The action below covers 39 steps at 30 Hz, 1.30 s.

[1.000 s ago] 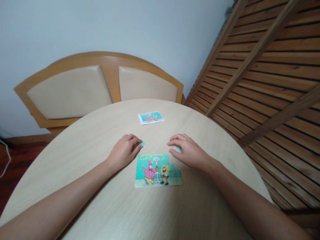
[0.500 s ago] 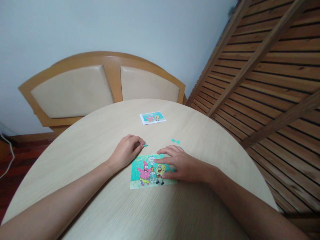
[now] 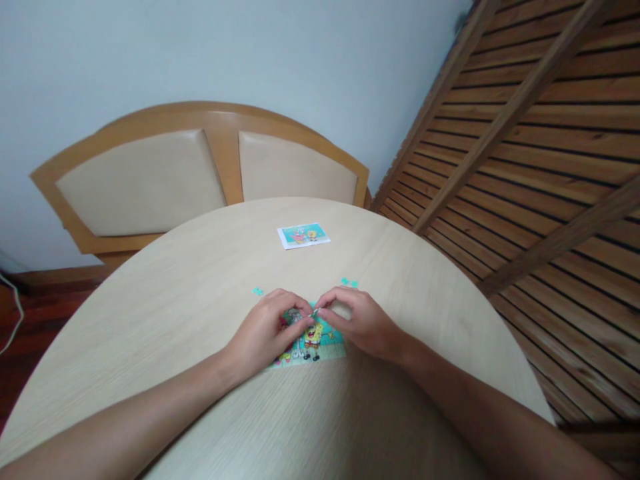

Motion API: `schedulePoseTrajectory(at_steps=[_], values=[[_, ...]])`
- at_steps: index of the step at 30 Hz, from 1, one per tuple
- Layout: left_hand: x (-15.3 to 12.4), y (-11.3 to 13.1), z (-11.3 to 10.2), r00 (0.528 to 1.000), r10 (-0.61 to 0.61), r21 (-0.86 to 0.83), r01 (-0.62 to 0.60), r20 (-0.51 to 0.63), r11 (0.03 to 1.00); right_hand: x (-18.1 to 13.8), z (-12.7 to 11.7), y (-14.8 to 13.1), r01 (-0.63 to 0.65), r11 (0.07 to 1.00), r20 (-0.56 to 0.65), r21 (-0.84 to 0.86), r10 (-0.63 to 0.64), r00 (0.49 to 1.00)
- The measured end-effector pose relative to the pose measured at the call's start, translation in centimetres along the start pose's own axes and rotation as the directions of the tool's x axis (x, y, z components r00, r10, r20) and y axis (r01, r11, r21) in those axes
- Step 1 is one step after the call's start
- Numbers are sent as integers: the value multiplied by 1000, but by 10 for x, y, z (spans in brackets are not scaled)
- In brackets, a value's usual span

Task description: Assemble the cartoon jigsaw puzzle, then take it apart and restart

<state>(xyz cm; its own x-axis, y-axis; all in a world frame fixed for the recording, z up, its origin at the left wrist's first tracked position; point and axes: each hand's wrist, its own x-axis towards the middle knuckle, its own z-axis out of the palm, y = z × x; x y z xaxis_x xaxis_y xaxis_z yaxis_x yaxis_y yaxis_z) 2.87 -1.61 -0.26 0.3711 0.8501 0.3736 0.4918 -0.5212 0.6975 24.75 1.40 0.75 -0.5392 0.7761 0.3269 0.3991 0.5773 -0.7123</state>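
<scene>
A teal jigsaw puzzle (image 3: pixel 330 350) with cartoon figures lies on the round table, its left and upper parts mostly covered by my hands. Above its upper area, my left hand (image 3: pixel 273 330) and my right hand (image 3: pixel 367 323) meet fingertip to fingertip. Between them is a small puzzle piece (image 3: pixel 315 313), pinched by thumb and fingers on both sides. Just beyond my left hand lies a loose teal piece or small cluster (image 3: pixel 257 291). A few more loose teal pieces (image 3: pixel 349 283) rest past my right hand.
A printed picture card (image 3: pixel 304 235) with the same cartoon scene lies farther back on the pale wooden table (image 3: pixel 210 267). Behind the table edge stands a padded wooden chair back or bench (image 3: pixel 223 160). Slatted wood panelling (image 3: pixel 525 153) rises at the right.
My left hand has moved right over the puzzle, uncovering loose teal at its left. My right hand has gone from spread over the puzzle to a pinch. The puzzle has shifted slightly left and away.
</scene>
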Motion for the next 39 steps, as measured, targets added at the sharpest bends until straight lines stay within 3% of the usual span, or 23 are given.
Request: schedulePoseTrajectory(at_steps=[6,10,15,23,39], values=[[-1,1,-2,993,71,47,-76,98,996,2,-17,4,-75,996,5,45,75,997],[-3,6,-6,911,245,99,-292,331,951,3,-31,18,-114,993,8,7,114,993],[-6,5,-8,848,276,175,-388,451,905,2,-32,27,-112,992,71,-65,117,991],[-8,5,-10,818,294,193,-432,494,881,2,-27,34,-18,984,157,-180,47,986],[-8,6,-10,808,309,192,-452,501,871,2,-23,33,81,958,167,-273,-36,985]])
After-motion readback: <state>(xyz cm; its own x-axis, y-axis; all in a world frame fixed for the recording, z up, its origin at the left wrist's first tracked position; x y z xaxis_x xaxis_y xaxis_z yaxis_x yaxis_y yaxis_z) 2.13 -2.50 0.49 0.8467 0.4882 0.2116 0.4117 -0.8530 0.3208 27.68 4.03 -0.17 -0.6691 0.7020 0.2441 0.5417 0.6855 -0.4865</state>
